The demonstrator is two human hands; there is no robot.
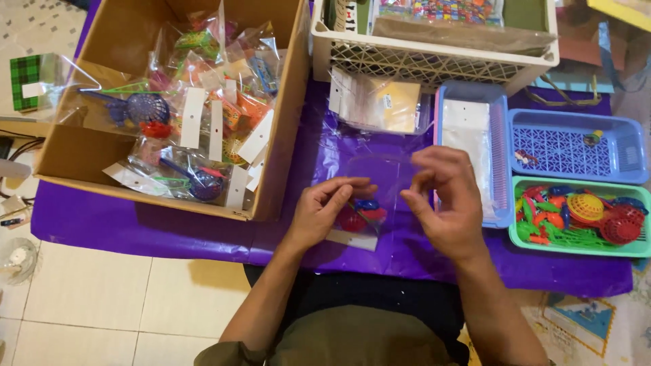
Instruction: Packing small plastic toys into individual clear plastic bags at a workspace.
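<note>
The left hand (325, 207) pinches a clear plastic bag (369, 196) near its lower left part; inside the bag lie small red and blue toy pieces (363, 213). The right hand (444, 200) holds the bag's right edge with curled fingers, not fully closed. The bag rests at the center of the purple surface (135, 224). At 10 o'clock stands a cardboard box (281, 135) full of packed toy bags. At 12 o'clock is a white lattice basket (434, 64). At 3 o'clock, a green tray (515, 237) holds loose colourful toys, with a blue tray (634, 146) just above it.
</note>
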